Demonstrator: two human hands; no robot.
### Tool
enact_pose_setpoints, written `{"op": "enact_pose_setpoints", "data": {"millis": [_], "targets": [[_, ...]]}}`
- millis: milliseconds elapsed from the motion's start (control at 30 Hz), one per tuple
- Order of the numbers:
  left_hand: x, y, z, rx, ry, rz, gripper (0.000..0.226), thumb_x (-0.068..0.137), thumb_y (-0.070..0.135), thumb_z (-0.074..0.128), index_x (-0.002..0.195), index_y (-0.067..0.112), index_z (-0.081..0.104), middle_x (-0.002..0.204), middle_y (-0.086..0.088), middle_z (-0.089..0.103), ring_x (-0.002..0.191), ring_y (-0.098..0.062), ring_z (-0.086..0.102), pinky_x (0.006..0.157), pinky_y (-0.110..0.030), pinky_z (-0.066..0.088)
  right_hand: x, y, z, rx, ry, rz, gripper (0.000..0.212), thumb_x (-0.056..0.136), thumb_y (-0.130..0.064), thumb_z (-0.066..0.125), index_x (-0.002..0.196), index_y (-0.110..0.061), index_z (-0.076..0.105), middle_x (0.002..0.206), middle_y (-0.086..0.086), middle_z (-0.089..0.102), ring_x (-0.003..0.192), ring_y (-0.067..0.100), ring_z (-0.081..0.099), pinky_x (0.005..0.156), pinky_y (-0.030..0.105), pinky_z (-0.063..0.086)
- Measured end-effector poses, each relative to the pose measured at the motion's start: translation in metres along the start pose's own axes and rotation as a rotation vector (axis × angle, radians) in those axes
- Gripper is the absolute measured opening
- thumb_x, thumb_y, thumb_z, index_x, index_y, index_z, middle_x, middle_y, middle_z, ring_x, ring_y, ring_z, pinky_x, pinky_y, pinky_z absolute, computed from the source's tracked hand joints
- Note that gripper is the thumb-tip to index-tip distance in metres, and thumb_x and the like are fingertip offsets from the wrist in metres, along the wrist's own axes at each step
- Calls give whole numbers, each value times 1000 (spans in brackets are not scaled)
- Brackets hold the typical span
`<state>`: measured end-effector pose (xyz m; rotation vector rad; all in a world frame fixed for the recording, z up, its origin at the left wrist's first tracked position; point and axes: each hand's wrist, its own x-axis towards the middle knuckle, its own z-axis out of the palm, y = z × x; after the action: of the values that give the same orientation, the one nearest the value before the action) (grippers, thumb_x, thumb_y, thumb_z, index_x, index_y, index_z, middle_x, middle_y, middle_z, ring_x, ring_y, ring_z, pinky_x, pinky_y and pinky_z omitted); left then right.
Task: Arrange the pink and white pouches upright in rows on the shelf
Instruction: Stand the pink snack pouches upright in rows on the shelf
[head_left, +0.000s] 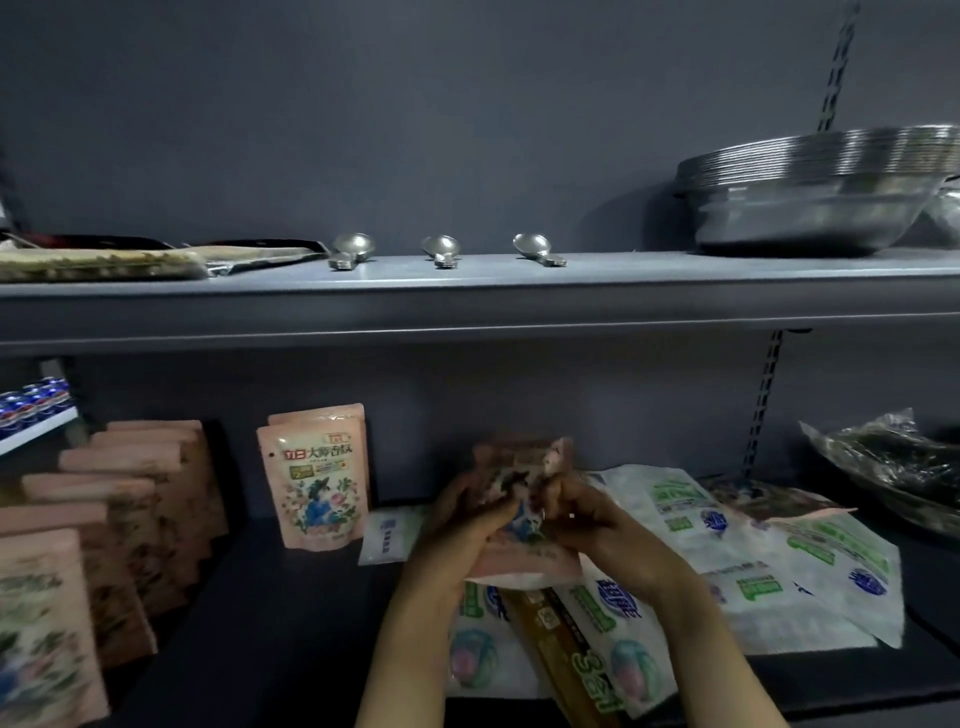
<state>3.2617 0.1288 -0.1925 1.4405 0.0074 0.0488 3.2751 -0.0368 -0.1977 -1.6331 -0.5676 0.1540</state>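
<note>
While both hands meet over the middle of the lower shelf (291, 613), the left hand (467, 519) and right hand (587, 514) curl their fingers round one pink pouch (524, 478), held between them with its long axis upright. To its left, nearer the left hand, a pink pouch already stands (314, 478) beside a longer row (135, 509). White pouches (810, 566) lie flat below and right. All look like soft, glossy, crinkly film.

Dim, bluish light; hands motion-blurred (edges bowed, wide-angle).
</note>
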Motion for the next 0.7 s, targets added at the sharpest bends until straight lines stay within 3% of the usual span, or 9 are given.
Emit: {"op": "enact_pose_setpoints", "data": {"millis": [67,133,200,333,467,633,700], "targets": [[-4,4,-13,-26,28,92,38,76,9,72,108,28,59,104,0,70,90,-13,68,64,-18,53,6,-5,14,6,26,-28,35,87,16,47,92,-19,49,91,-7,62,87,2,63,72,20,50],[-8,9,-25,11,28,178,33,78,7,71,101,28,60,101,-3,72,90,-17,69,69,-24,55,14,-6,29,30,85,-67,38,86,20,46,93,-15,32,99,4,55,82,0,62,65,19,51],[-15,13,-35,56,36,240,29,79,8,70,101,25,62,101,-4,73,91,-17,70,77,-30,56,21,-7,45,43,167,-72,42,87,14,50,93,-21,28,100,13,52,79,7,61,63,21,52],[-22,14,-61,106,72,336,26,80,7,69,103,18,64,98,3,74,92,-10,69,76,-23,56,32,-6,75,186,221,-115,42,86,11,55,104,-18,31,104,9,57,76,1,66,58,15,52],[-28,18,-89,153,140,368,27,80,5,69,105,10,63,100,0,72,94,-13,68,75,-24,57,44,-5,101,218,181,-47,42,84,3,62,115,-12,38,105,7,64,83,9,70,62,21,54],[-28,16,-125,259,185,298,35,80,11,70,109,24,59,101,13,68,95,-3,65,78,-16,53,61,-4,135,98,157,14,28,84,-1,64,104,-17,52,92,-2,67,79,6,67,61,18,51],[-27,11,-140,314,216,244,36,78,12,71,106,28,55,97,17,65,94,1,62,68,-7,50,68,-3,151,54,159,-2,27,84,2,63,97,-18,51,91,-2,64,80,5,64,62,15,50]]}}
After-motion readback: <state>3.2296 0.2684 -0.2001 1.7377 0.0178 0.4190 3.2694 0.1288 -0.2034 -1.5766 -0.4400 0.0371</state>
